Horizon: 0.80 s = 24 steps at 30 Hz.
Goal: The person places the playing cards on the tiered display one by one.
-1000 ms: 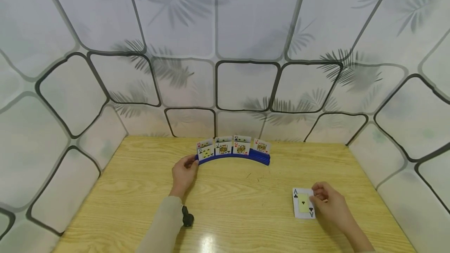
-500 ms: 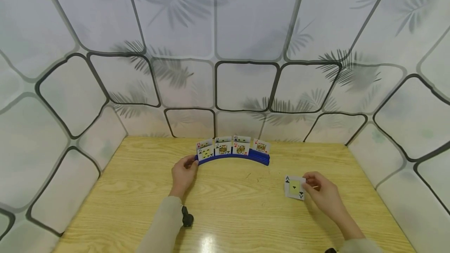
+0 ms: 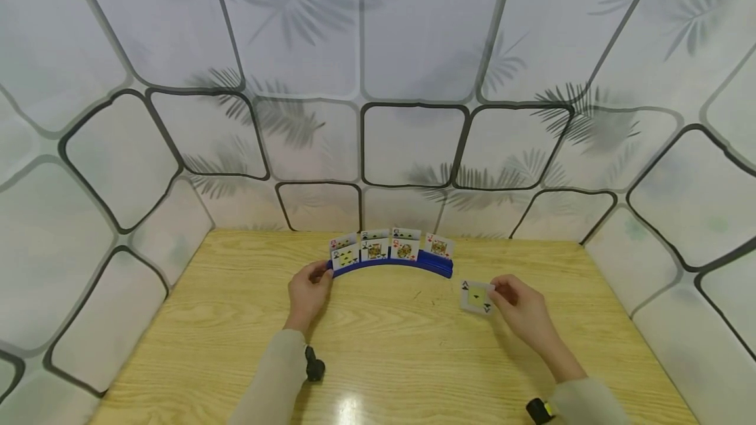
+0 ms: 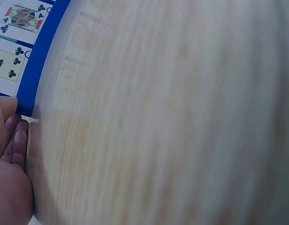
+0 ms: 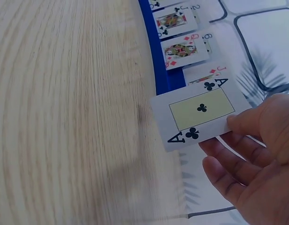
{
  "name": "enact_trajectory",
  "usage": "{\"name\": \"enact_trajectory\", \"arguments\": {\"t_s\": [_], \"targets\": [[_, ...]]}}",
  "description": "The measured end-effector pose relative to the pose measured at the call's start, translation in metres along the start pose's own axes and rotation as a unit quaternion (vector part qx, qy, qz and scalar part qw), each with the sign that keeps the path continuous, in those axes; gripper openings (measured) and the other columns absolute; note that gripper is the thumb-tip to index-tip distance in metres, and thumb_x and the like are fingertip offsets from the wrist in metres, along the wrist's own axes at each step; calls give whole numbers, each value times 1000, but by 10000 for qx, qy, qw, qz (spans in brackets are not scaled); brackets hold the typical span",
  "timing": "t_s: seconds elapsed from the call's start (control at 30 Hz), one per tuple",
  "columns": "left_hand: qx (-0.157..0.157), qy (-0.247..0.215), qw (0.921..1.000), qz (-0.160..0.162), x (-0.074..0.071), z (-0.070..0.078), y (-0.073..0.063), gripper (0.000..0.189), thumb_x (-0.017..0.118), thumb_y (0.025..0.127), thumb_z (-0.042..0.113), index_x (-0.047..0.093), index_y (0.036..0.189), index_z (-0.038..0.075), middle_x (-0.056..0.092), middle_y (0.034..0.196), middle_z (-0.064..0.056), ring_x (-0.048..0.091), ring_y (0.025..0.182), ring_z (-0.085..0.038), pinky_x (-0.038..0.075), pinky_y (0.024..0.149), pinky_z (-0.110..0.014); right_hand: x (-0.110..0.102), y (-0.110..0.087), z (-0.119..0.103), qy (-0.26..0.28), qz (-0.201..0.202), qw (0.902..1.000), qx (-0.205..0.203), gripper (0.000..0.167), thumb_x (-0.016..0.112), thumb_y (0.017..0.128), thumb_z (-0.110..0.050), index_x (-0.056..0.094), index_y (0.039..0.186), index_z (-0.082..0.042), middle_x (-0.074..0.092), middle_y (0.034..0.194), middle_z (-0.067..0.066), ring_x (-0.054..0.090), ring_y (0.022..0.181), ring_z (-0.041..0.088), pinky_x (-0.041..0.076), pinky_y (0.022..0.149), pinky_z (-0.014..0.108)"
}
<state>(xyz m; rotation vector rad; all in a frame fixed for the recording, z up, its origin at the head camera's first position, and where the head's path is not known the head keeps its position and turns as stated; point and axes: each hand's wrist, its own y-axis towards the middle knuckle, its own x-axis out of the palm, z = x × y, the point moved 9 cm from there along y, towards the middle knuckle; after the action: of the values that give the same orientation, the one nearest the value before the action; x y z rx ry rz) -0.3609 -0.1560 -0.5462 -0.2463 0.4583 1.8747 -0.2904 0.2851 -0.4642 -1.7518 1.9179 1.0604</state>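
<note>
My right hand (image 3: pixel 524 313) pinches an ace of clubs playing card (image 5: pixel 200 112) by its right edge, thumb on the face and fingers behind. The card is tilted above the table, to the right of the curved blue card holder (image 3: pixel 437 265). At the holder's left end, my left hand (image 3: pixel 310 294) grips it, thumb at the front edge. Cards stand in two rows in the holder: a front row with a six of clubs (image 3: pixel 346 257), a jack of clubs (image 3: pixel 375 250) and a queen of diamonds (image 3: pixel 405 250), and a jack of diamonds (image 3: pixel 439 246) at the back right.
The light wooden table (image 3: pixel 390 346) runs back to a patterned cloth wall (image 3: pixel 413 143), with similar walls on the left and right. The holder stands near the table's back edge. A dark strap piece (image 3: pixel 315 366) shows at the left sleeve, another (image 3: pixel 539 410) at the right.
My right hand has lifted the ace of clubs and carried it left and farther back, towards the holder. The left hand and the holder have stayed in place.
</note>
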Motion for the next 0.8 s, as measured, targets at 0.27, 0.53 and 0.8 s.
{"name": "enact_trajectory", "arguments": {"t_s": [0.27,0.53,0.8], "targets": [[35,-5,10000,-33,0,1,-1,25,72,98,5,75,122,-2,77,113,-20,73,100,-32,59,88,-36,14,12,-3,147,-105,9998,90,10,71,101,-9,71,110,-4,77,103,10,75,95,23,58,79,19],[67,-1,10000,-18,-1,1,0,24,72,98,5,76,121,-1,77,113,-20,73,99,-32,58,85,-32,24,25,-12,260,-56,9996,1,9,71,101,-7,70,109,-3,78,102,12,76,96,29,62,79,26],[62,8,10000,-28,0,-1,0,24,73,98,6,76,121,-1,78,112,-19,73,99,-31,59,85,-31,33,37,-17,236,45,9996,-111,11,71,100,-6,70,109,0,78,100,16,77,93,31,63,77,31]]}}
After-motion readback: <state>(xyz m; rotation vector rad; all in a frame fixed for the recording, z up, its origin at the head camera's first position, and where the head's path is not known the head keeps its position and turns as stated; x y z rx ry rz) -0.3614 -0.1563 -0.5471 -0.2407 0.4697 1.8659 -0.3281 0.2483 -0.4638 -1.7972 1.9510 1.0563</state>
